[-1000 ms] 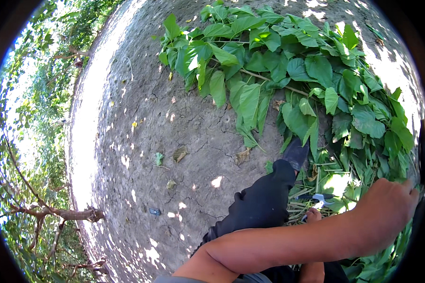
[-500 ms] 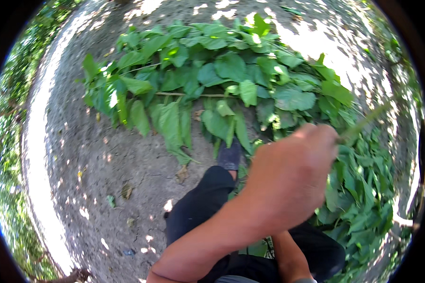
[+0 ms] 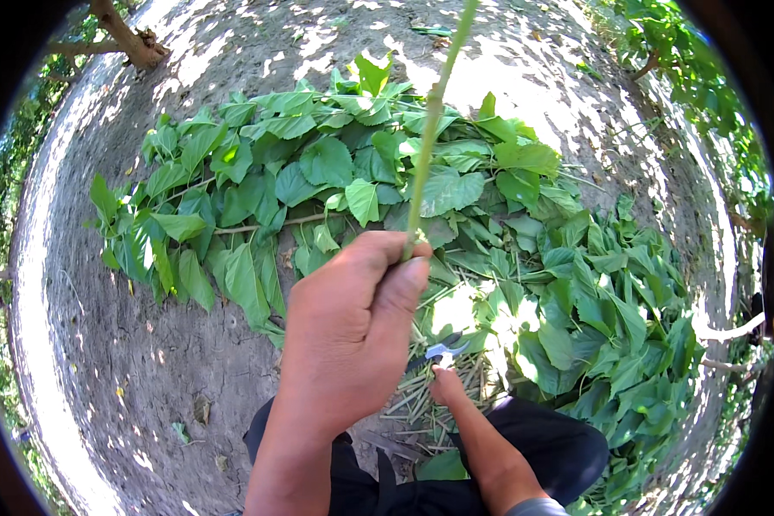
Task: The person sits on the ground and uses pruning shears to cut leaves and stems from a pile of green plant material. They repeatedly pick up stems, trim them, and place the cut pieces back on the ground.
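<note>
Pinched between thumb and fingers of my left hand (image 3: 353, 322), a long green stem (image 3: 427, 150) stands nearly upright, bare along the length that shows. Lower and to the right, my right hand (image 3: 445, 386) is closed on pruning shears (image 3: 444, 350), whose silvery blades are parted and touch nothing I can make out. Beneath the shears lie many short cut stem pieces (image 3: 408, 397). Beyond my left hand spreads a long heap of leafy branches (image 3: 318, 163). A second pile of green leaves (image 3: 576, 292) lies to the right.
Dry, cracked soil (image 3: 189, 361) dappled with sunlight surrounds the heaps. At the far left rises a brown tree trunk (image 3: 129, 39). Low foliage (image 3: 697, 64) hangs at the far right, and a pale branch (image 3: 731, 328) juts in from the right edge.
My left hand has swung from right to left, and its stem now points up instead of rightward. My right hand and the pruning shears have come into sight. The view has shifted.
</note>
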`<state>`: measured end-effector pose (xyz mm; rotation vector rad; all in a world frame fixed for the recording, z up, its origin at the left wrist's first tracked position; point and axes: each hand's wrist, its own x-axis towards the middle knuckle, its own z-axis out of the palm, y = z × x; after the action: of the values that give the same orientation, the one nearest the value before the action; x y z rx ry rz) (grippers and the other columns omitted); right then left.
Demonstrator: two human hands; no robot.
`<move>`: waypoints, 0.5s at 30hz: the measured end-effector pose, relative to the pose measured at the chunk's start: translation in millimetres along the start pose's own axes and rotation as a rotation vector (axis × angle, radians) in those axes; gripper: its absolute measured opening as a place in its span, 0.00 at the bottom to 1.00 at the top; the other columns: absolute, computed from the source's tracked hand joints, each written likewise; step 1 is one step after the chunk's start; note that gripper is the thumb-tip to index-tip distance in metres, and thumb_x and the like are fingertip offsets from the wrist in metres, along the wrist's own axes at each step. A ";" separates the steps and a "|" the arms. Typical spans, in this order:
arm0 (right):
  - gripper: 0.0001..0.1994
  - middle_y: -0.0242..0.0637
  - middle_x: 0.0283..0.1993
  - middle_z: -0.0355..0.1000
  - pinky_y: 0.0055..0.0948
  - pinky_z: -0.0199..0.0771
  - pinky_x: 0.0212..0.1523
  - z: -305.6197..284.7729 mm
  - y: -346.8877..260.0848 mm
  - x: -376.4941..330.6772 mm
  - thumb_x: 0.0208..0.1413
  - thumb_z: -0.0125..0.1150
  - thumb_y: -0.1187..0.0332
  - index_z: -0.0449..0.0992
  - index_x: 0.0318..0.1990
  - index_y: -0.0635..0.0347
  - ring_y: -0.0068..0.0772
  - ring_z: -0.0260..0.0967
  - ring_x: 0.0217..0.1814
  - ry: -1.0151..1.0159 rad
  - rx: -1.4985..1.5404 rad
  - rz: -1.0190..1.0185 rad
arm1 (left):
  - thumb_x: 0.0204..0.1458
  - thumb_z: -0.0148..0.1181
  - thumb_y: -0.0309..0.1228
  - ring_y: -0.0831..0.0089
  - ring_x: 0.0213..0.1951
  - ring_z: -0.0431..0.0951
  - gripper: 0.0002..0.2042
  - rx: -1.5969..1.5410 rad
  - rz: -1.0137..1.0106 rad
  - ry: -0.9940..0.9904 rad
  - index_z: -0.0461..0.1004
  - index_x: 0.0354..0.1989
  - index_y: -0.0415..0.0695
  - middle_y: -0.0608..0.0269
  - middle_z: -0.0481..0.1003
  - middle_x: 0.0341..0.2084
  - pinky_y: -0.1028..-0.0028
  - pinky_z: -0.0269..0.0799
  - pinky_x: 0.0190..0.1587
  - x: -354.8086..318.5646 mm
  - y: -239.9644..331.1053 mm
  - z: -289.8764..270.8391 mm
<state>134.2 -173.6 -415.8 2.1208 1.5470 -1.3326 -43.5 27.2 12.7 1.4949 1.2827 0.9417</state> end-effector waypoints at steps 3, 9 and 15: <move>0.12 0.55 0.43 0.70 0.49 0.72 0.43 -19.0 -16.2 -20.1 0.47 0.57 0.68 0.76 0.41 0.56 0.59 0.70 0.43 0.248 0.120 0.007 | 0.59 0.53 0.26 0.80 0.33 0.76 0.08 -0.035 0.003 0.027 0.73 0.42 0.35 0.62 0.77 0.29 0.81 0.71 0.34 -0.8 -3.5 0.7; 0.14 0.58 0.39 0.68 0.50 0.70 0.43 -41.7 -29.1 -41.1 0.46 0.57 0.72 0.71 0.43 0.58 0.60 0.69 0.43 0.434 0.185 0.045 | 0.59 0.53 0.26 0.81 0.32 0.75 0.08 0.006 0.085 -0.047 0.73 0.42 0.35 0.63 0.77 0.28 0.80 0.71 0.35 -4.3 -1.0 8.8; 0.12 0.64 0.38 0.66 0.54 0.65 0.45 -62.2 -25.5 -56.5 0.43 0.53 0.75 0.64 0.36 0.68 0.69 0.65 0.43 0.514 0.289 0.052 | 0.60 0.52 0.27 0.81 0.30 0.74 0.08 -0.043 0.115 -0.063 0.72 0.42 0.35 0.64 0.76 0.27 0.79 0.71 0.34 -6.1 -3.8 12.3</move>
<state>143.8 -161.8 -329.3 2.8353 1.5180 -1.1016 -33.9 19.2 5.6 1.5658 1.1345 0.9829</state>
